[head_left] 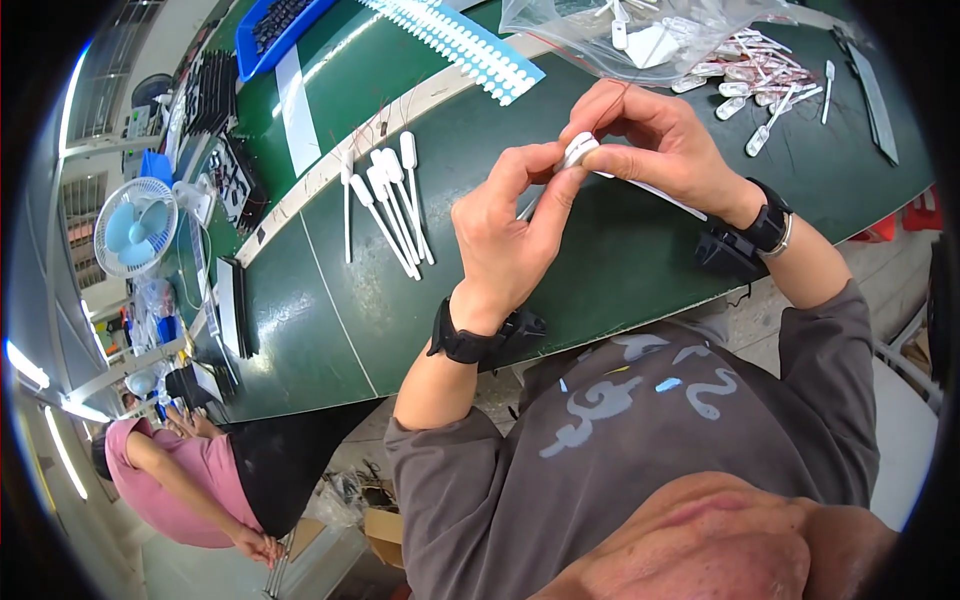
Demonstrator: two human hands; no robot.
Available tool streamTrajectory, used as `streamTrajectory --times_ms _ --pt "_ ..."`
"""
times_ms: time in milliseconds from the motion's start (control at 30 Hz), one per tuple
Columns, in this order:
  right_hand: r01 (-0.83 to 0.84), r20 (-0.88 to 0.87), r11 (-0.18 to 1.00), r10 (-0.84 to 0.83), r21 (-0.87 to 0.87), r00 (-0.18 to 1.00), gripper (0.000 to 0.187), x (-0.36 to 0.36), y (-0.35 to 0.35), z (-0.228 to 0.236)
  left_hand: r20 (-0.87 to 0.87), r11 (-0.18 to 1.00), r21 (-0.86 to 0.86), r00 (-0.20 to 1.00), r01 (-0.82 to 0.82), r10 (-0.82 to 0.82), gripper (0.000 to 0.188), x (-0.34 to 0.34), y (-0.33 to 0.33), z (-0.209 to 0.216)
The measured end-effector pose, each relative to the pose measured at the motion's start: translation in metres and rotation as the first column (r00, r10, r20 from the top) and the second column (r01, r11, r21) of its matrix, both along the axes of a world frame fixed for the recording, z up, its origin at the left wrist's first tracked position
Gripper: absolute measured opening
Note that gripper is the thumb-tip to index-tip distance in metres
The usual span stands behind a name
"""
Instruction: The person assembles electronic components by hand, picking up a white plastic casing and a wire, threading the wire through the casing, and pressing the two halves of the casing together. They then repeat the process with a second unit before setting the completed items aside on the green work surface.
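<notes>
White stemmed piece [581, 149], hand-held

Held above the green table [350, 325] — its head pinched by the left hand [512, 222], thumb to forefinger, and the right hand [655, 140], thumb to fingers, gaps nearly closed, apparently for steadiness. Similar pieces [390, 198] are laid leftward, stems nearward, probably for order.

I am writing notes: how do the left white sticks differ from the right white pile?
The left white sticks are few; the right white pile has many. The left sticks lie loosely fanned; the right pile is mostly heaped. Both show white heads on thin stems.
</notes>
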State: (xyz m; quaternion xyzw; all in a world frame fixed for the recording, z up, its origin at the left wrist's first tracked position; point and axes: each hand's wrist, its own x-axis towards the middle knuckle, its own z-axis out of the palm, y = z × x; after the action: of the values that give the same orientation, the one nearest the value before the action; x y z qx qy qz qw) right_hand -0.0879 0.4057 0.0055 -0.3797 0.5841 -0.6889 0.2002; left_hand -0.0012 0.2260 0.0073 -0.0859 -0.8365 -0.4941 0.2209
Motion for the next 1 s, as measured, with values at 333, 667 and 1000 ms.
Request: streamTrajectory --times_ms 333,667,1000 --pt "0.013 -0.031 1.000 -0.013 -0.009 0.999 0.021 0.008 -0.001 -0.003 -0.099 0.999 -0.050 0.995 -0.010 0.005 0.017 0.000 0.000 0.002" --pt "0.070 -0.013 0.997 -0.069 0.014 0.998 0.020 0.011 0.000 0.001 -0.108 0.996 -0.079 0.994 -0.041 0.033 0.013 0.001 0.004 0.000" --pt "0.063 0.187 0.997 -0.069 0.041 0.980 0.025 0.014 -0.006 0.003 0.124 0.999 -0.037 0.992 0.021 -0.016 0.013 0.004 -0.005 0.008"
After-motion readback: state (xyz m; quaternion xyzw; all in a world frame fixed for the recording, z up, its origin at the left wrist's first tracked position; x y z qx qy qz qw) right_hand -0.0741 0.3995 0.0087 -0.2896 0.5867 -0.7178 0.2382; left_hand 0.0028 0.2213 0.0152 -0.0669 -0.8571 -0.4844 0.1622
